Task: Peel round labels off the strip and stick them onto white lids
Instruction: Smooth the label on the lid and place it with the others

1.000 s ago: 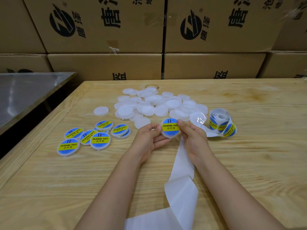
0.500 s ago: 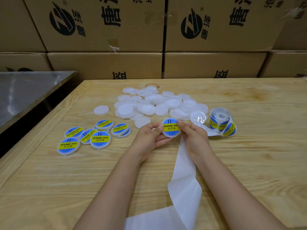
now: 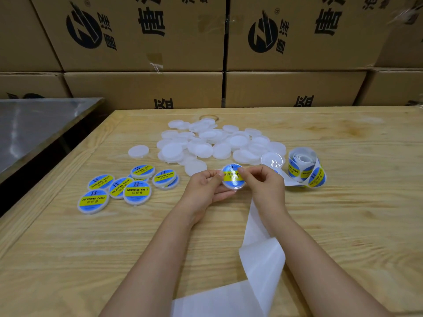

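My left hand (image 3: 206,187) and my right hand (image 3: 263,185) hold one white lid (image 3: 233,177) between them above the wooden table (image 3: 343,213). A blue and yellow round label covers the lid's top. My left thumb pinches its left edge and my right fingers curl over its right side. The label roll (image 3: 305,168) stands just right of my right hand, and its bare white backing strip (image 3: 258,255) trails under my right wrist toward me. A pile of plain white lids (image 3: 217,143) lies behind my hands.
Several labelled lids (image 3: 128,186) lie in a cluster at the left, with one plain lid (image 3: 138,151) behind them. Stacked cardboard boxes (image 3: 142,88) wall off the table's far edge. A steel table (image 3: 34,124) stands to the left across a dark gap.
My right fingers have slid further over the label on the held lid. The lid tilted slightly; both hands stayed in place.
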`<state>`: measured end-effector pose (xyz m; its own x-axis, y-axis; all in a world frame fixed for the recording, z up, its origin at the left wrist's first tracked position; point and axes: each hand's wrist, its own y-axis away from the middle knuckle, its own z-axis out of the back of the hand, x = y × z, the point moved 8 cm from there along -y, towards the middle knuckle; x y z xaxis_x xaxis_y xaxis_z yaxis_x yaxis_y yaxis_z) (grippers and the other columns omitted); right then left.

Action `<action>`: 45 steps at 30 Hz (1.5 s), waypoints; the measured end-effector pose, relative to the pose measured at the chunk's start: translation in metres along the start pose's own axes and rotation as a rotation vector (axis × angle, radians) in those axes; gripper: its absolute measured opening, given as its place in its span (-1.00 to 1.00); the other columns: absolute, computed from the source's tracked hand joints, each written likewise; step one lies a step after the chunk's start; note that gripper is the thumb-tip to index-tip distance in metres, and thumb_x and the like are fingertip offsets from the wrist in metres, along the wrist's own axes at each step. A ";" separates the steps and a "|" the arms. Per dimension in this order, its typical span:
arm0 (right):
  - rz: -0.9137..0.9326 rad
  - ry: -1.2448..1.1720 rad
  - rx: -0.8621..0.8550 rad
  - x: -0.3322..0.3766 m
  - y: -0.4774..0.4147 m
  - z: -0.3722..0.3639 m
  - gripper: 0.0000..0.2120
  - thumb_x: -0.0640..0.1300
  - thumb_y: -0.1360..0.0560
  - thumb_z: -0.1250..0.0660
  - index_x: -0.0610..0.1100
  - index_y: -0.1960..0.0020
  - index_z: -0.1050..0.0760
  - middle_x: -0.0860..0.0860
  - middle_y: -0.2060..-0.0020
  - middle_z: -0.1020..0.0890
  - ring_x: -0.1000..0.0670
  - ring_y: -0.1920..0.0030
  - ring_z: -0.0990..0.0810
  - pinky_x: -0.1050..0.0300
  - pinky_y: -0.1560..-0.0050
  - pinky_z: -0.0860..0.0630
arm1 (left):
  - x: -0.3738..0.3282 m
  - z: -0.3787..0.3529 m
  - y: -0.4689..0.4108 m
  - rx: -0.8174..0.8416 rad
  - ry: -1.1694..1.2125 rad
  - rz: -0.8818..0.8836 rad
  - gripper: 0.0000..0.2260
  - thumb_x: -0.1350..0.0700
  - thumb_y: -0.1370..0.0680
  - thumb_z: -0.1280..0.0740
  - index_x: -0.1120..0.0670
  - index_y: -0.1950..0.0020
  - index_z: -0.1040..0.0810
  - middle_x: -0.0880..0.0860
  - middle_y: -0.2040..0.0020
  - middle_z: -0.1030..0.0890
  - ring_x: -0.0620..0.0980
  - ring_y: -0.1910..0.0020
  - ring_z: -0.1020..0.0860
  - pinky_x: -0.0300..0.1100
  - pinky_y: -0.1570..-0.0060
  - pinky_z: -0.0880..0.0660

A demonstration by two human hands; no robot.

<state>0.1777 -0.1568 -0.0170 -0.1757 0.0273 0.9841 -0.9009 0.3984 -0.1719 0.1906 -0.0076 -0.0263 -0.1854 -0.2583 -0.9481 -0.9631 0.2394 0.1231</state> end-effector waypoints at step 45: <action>0.275 0.282 0.189 0.027 0.019 -0.022 -0.81 -0.18 -0.43 -0.43 -0.13 0.04 -0.45 0.11 0.20 -0.59 0.25 0.22 -0.52 0.43 0.19 -0.41 | -0.010 0.006 0.002 0.083 0.101 -0.124 -0.84 0.20 -0.60 -0.19 0.23 0.00 -0.53 0.09 0.21 -0.68 -0.03 0.23 -0.66 -0.22 0.26 -0.59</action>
<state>0.1649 -0.1286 0.0072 -0.3277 0.3692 0.8696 -0.8971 0.1671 -0.4090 0.1913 0.0008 -0.0182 -0.0887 -0.3821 -0.9199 -0.9611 0.2752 -0.0217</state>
